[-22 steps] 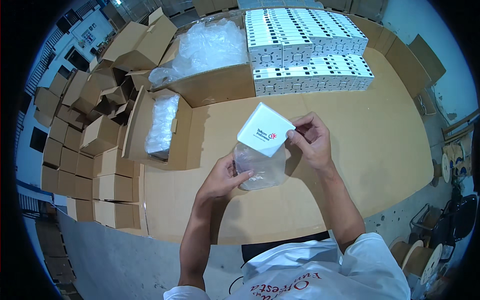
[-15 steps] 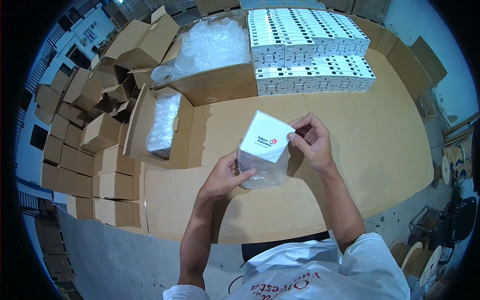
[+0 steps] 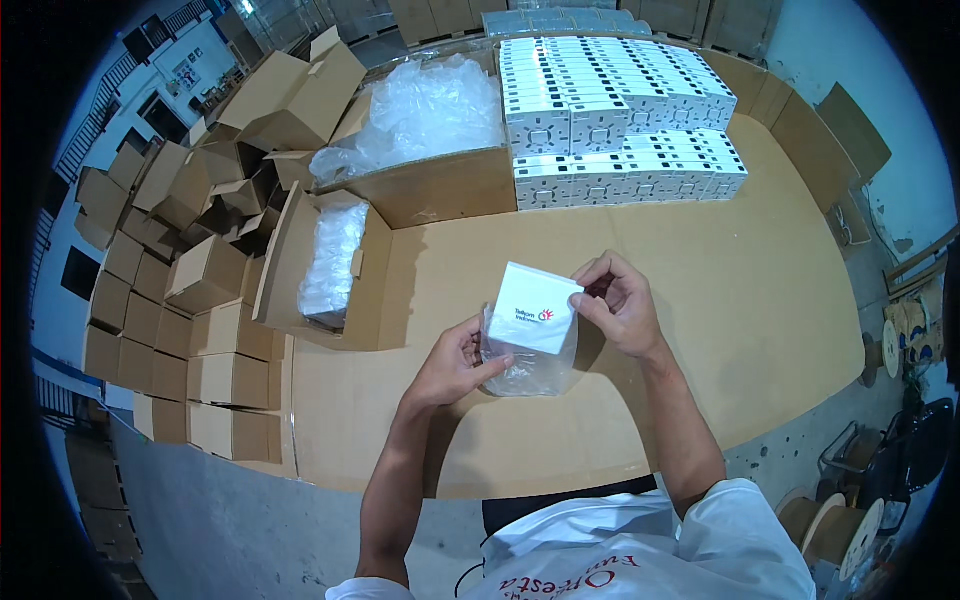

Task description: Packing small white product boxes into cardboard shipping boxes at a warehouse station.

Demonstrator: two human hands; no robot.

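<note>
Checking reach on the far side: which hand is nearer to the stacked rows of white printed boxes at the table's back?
Right. The right hand sits below the stacked white boxes; the left hand is lower and further left.

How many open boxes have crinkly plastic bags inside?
2. One big open box sits at the table's back, heaped with bags. One smaller open box lies left of the hands. The box pile further left may hide more.

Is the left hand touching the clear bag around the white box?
Touching. The head view shows the left hand with fingers pinching the edge of the clear bag below the white box.
</note>
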